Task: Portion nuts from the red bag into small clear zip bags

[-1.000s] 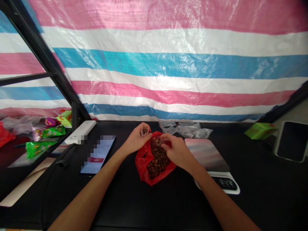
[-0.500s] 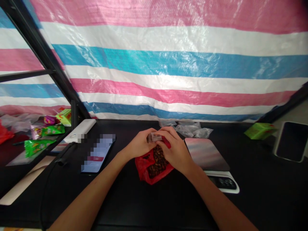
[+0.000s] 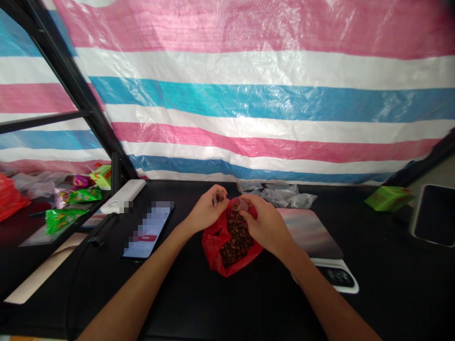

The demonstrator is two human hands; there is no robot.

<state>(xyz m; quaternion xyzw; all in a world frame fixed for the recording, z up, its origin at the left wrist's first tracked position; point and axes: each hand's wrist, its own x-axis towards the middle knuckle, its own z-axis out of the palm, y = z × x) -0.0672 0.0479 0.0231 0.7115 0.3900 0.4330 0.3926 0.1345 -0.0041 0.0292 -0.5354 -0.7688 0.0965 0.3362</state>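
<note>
My left hand (image 3: 205, 212) is closed round a small clear plastic cup (image 3: 218, 198) with something brownish inside. A second small clear cup (image 3: 239, 204) is pinched between the thumb and fingers of my right hand (image 3: 265, 219), tilted so that its mouth partly faces me. Both cups are over the far side of an open red plastic bag (image 3: 216, 248), a short gap between them. Inside the bag lies a heap of small brown dried pieces (image 3: 236, 239), whose exact kind I cannot make out.
A kitchen scale (image 3: 309, 232) stands right of the bag, partly behind my right forearm. Clear plastic bags (image 3: 284, 195) lie behind. On the left are a phone (image 3: 149, 232), a white device (image 3: 122, 196), a cable and snack packets (image 3: 85, 195). A green box (image 3: 387, 198) sits far right.
My hands have drawn apart, and the two cups, close together before, are now separate. The right hand has turned its cup towards the bag. The view has shifted slightly.
</note>
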